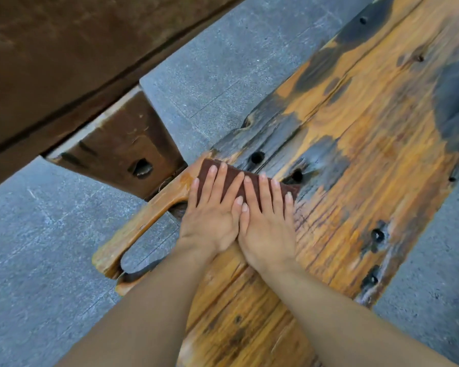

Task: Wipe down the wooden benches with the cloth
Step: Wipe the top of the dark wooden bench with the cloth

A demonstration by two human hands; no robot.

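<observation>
1. Both hands lie flat on the brown cloth [232,170], fingers straight and spread. The left hand [212,221] and right hand [268,226] are side by side with thumbs touching. Neither grips the cloth; they press it down.
2. The cloth sits on the counter [368,144] near its left edge, just beside two bolt holes [257,157] and the curved end piece [133,229].
3. To do this stroke well, keep the palms' weight over the cloth, not only the fingertips, so the whole pad bears on the wood.
4. Push along the grain, which runs away up the planks. Going across it would likely snag the cloth on the splintered seams.
5. Ease the pressure over the bolt holes, where the cloth may catch.
6. The grey-black patches [453,112] further up may be damp or bare weathered wood, and the view does not settle which. Much of the counter looks not yet wiped.
7. Overlap each pass and take in the edge nearest the paved floor [51,234].
</observation>
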